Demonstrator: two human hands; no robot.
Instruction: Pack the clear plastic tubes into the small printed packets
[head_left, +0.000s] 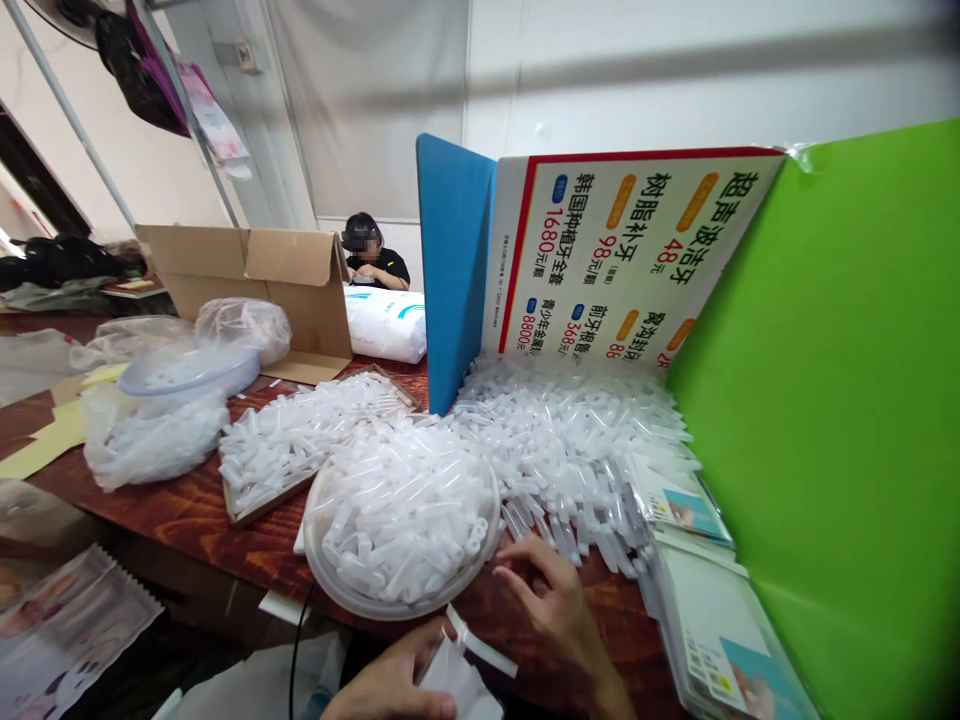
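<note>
My left hand (397,682) is closed on a small white plastic bag (461,685) at the bottom of the view. A pale strip (484,642) sticks out from the bag's upper edge. Just right of the bowl's rim is my right hand (559,605), fingers loosely curled, a gap between thumb and forefinger; I see nothing held. Beside it stands a round white bowl (375,606) heaped with short translucent plastic tubes (397,500). A larger pile of similar tubes (570,430) lies behind my right hand.
Blue (454,270), printed white (600,260) and green (840,400) boards wall in the pile. Flat packs (720,620) lie along the right. A shallow tray (300,495), filled bags (154,435) and a cardboard box (255,270) stand left. A person (375,255) sits behind.
</note>
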